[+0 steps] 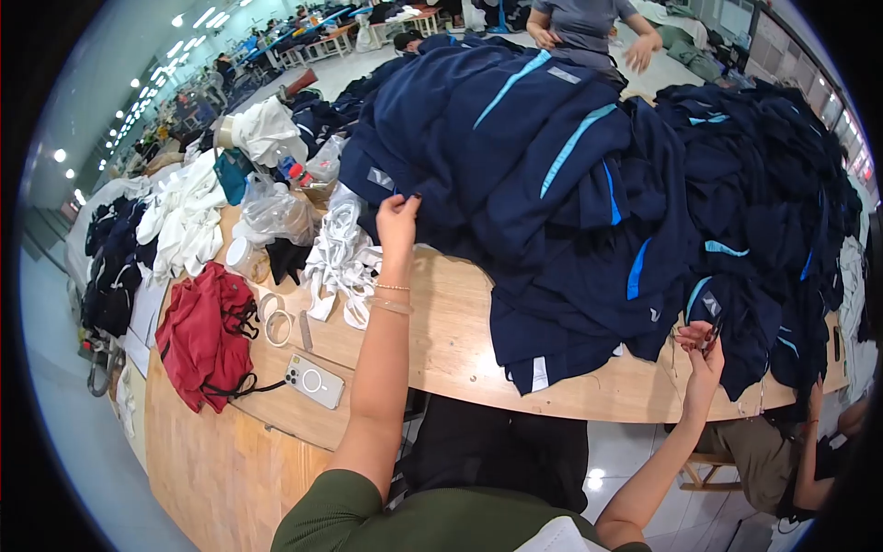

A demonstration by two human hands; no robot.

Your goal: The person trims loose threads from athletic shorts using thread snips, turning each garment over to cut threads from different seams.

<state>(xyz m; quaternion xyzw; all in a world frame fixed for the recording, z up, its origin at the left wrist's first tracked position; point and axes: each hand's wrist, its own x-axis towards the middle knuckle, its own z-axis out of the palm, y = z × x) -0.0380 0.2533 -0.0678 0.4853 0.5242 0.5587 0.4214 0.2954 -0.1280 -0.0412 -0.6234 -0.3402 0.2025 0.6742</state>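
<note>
A large heap of navy garments with light blue stripes and grey reflective patches covers much of the table. At the heap's left edge, below a reflective patch, my left hand is closed in a pinch on the navy cloth. My right hand is by the table's front edge at the right, with fingers curled round small dark scissors, partly hidden by the fingers. Just behind it lies another navy garment with a light blue stripe and a reflective patch.
On the wooden table lie white straps, a tape roll, a phone and a red cloth bag. Clear plastic bags sit behind. One person stands across the heap; another sits at right.
</note>
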